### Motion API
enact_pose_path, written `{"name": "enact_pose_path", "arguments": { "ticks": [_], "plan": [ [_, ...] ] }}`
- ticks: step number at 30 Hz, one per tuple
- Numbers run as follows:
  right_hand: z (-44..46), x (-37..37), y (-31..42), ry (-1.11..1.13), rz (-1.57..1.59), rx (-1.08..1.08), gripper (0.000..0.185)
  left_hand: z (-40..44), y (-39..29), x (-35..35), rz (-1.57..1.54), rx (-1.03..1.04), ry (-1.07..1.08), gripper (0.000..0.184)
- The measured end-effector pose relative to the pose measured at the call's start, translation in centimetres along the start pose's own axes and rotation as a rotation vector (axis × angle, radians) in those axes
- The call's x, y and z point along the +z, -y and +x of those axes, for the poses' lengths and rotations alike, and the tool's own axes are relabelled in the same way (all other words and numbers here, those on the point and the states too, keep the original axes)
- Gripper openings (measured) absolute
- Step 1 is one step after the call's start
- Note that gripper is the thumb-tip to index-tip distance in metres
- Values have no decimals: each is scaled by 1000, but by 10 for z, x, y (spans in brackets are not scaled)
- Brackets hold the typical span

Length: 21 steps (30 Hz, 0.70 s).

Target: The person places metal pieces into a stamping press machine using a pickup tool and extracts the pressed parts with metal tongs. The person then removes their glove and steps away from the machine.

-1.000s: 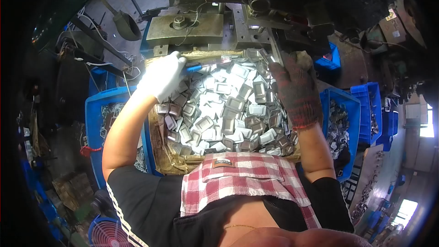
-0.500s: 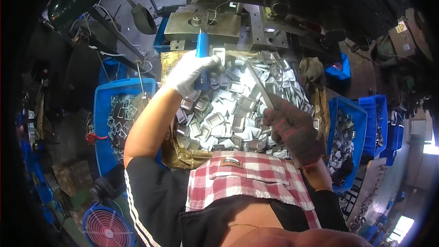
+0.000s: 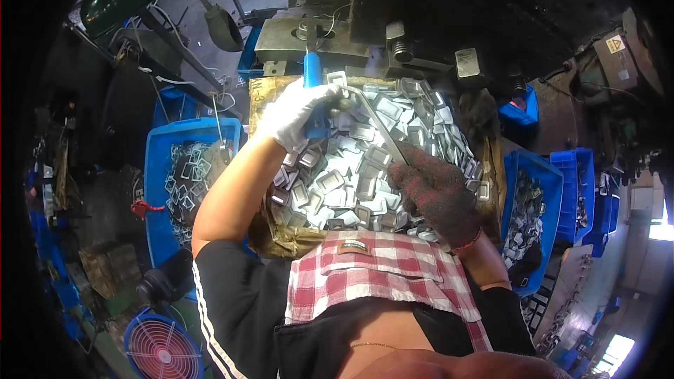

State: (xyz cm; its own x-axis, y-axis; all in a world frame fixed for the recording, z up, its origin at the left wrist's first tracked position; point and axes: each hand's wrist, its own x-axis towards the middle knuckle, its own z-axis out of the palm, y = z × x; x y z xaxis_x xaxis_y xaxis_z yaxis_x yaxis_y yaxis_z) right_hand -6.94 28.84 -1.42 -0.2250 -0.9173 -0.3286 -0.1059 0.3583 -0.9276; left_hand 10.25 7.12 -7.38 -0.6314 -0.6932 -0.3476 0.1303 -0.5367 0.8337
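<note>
One left hand [image 3: 296, 114], fingers wrapped round one blue tool [image 3: 312, 70], one right hand [image 3: 439, 193], fingers curled around one metal rod [image 3: 382, 127]

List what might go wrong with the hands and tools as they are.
The metal rod in the right hand points toward the left hand; a slip might jab the glove.

The blue-handled tool appears close to the bolted metal block, so it could knock against it.

The small parts lie loosely heaped; a bump might make some slide.
</note>
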Motion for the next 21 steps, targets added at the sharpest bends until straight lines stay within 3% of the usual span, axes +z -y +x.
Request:
{"name": "enact_pose_path", "arguments": {
  "ticks": [2, 5, 7, 9, 10, 13, 16, 20, 21],
  "plan": [
    [-2, -1, -3, -46, 15, -25, 39, 1, 0, 0, 17, 22, 30, 28],
    [-8, -11, 1, -183, -63, -10, 35, 15, -19, -20, 734, 66, 15, 39],
    [-13, -20, 15, -290, -124, 109, 33, 20, -38, -11, 1373, 316, -18, 41],
    [-16, -36, -19, -410, -229, -89, 31, 36, -58, 9, 1636, 120, 29, 38],
    [-16, -44, -23, -437, -294, -148, 31, 39, -62, 17, 1756, 291, 31, 35],
    [-7, -56, -18, -499, -430, -199, 30, 67, -79, 54, 1907, 253, 54, 30],
    [10, -55, -5, -541, -470, -205, 28, 87, -84, 77, 2002, 139, 213, 28],
    [51, -59, -13, -560, -355, -469, 24, 78, -69, 64, 1759, 342, -177, 28],
    [56, -57, -9, -539, -327, -435, 24, 73, -64, 53, 1725, 397, -156, 28]
  ]
}}
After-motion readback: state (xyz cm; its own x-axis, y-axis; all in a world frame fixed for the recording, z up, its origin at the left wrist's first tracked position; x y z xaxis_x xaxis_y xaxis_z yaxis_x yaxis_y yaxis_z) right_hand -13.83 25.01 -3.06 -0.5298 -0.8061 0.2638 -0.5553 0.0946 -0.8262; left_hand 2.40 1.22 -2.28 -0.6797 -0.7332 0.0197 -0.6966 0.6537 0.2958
